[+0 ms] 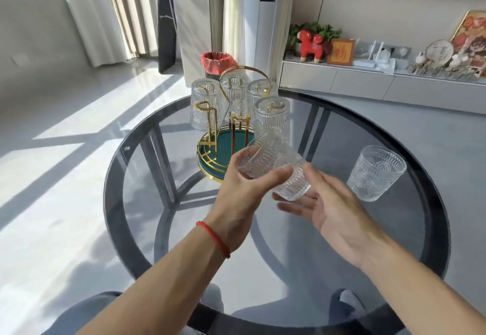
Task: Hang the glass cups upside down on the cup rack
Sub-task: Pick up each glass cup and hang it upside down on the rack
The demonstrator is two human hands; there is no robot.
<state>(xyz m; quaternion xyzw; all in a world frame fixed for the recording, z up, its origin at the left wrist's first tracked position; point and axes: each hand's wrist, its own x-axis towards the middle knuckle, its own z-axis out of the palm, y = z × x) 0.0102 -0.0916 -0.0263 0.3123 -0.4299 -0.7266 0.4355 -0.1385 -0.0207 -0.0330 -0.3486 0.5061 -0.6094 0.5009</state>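
Four ribbed clear glass cups (272,113) hung inverted on the gold-wire, green-tray cup rack (226,148) as the left hand (243,190) clasped a fifth cup (273,170), right hand (331,211) spread beneath, a sixth cup (376,177) waiting upright at three o'clock.

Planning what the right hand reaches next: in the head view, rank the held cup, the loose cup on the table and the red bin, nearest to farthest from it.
1. Held cup, touching the right hand.
2. Loose cup, upright to its right.
3. Red bin, on the floor beyond the rack.

Ribbed clear glass cups (273,174), glossy gold metal rack (238,127), smooth smoked-glass table (420,229).
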